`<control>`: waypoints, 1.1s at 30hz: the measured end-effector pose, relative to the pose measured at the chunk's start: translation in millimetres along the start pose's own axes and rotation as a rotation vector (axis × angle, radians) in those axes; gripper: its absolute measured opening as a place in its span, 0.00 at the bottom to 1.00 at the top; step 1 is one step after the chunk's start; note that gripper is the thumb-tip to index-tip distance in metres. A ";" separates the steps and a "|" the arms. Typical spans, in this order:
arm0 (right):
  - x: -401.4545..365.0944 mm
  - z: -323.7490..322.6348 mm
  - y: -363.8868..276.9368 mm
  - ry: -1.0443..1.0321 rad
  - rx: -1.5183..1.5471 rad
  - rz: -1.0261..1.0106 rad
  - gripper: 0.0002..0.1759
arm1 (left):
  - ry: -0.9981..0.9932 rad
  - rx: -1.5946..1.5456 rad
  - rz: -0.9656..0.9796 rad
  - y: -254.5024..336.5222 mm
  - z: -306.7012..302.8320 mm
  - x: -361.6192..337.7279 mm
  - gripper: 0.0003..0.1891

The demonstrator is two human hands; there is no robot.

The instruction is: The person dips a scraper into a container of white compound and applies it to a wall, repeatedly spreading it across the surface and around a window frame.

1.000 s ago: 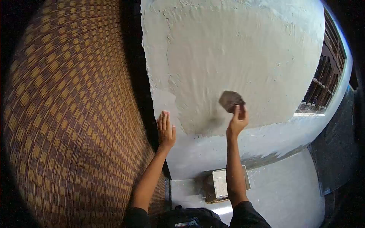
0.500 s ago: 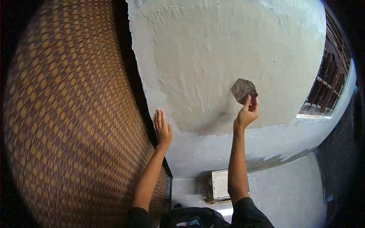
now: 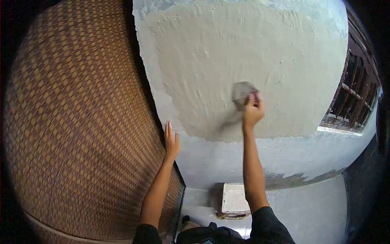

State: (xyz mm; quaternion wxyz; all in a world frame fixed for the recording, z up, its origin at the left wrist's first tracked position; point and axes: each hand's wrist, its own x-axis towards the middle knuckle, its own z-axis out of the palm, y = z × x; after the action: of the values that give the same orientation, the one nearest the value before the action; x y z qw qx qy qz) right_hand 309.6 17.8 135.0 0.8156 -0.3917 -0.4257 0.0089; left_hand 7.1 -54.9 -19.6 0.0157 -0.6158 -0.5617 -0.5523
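Fingers wrapped round its dark red handle, my right hand (image 3: pixel 253 114) holds a flat grey scraper (image 3: pixel 241 94) in front of the beige plaster coat (image 3: pixel 203 61). The scraper is slightly blurred; whether it touches the wall I cannot tell. My left hand (image 3: pixel 172 140) has its fingers stretched upward at the left edge of the wall (image 3: pixel 203 158), beside the dark gap, and holds nothing. Ridges and small lumps show in the plaster.
A woven brown and yellow panel (image 3: pixel 73 122) rises along the left. On the floor (image 3: pixel 304 207) below stands a tray of whitish paste (image 3: pixel 235 198) on a low support. A barred window (image 3: pixel 353 89) is at the right.
My right hand and the scraper have moved left across the plaster. My left hand has shifted slightly, its fingers closer to the wall's edge. The view has tilted a little.
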 end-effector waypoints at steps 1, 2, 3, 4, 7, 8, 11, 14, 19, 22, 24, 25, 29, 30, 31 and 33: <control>16.0 -14.8 5.5 0.088 -0.031 0.032 0.14 | 0.005 0.009 -0.005 1.3 -1.1 -6.0 0.33; 28.0 -28.6 11.9 0.129 0.022 0.128 0.15 | -0.006 -0.016 -0.004 2.3 -0.2 -12.3 0.32; 35.8 -38.8 15.7 0.174 0.074 0.224 0.15 | -0.019 -0.043 0.001 5.5 0.2 -16.8 0.32; 37.8 -46.6 19.3 0.172 0.072 0.228 0.15 | -0.027 -0.017 0.003 9.0 0.7 -21.6 0.32; 36.4 -66.6 22.7 0.226 0.350 0.217 0.18 | -0.042 -0.062 -0.014 21.7 8.3 -27.9 0.32; 29.2 -73.9 23.0 0.144 0.364 0.268 0.19 | -0.048 -0.065 -0.016 25.7 11.3 -30.4 0.32; 8.1 -89.3 32.3 -0.010 0.315 0.336 0.20 | -0.089 -0.081 -0.033 37.8 20.7 -37.6 0.31; -24.0 -99.4 35.9 -0.118 0.328 0.488 0.18 | -0.139 -0.121 -0.055 43.3 34.5 -52.1 0.29; -79.6 -153.7 74.3 -0.335 0.251 0.615 0.12 | -0.209 -0.160 -0.148 52.0 63.7 -91.4 0.27; -104.8 -194.1 94.6 -0.381 0.145 0.720 0.13 | -0.249 -0.171 -0.180 61.7 88.0 -121.2 0.27; -119.8 -222.7 113.0 -0.396 0.088 0.789 0.14 | -0.278 -0.156 -0.216 69.2 98.8 -144.1 0.26; -125.8 -237.0 124.7 -0.437 0.069 0.843 0.15 | -0.296 -0.154 -0.223 73.8 103.2 -154.2 0.26; -140.7 -289.5 158.7 -0.521 0.041 0.950 0.17 | -0.334 -0.133 -0.304 87.6 124.6 -194.6 0.24; -145.0 -304.5 167.4 -0.530 0.029 0.970 0.15 | -0.340 -0.124 -0.330 92.2 130.4 -208.3 0.24; -149.3 -319.2 183.2 -0.544 0.020 0.989 0.15 | -0.342 -0.113 -0.363 96.1 138.0 -219.9 0.24; -163.4 -355.4 212.6 -0.610 -0.072 1.038 0.13 | -0.354 -0.088 -0.416 104.5 149.4 -250.7 0.24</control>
State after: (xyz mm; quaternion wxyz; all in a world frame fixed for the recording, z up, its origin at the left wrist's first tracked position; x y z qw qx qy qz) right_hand 522.5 -116.1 -232.4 0.5320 -0.5555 -0.3936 0.5035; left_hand 240.7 -166.9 -189.9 -0.2233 -0.5740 -0.6456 -0.4515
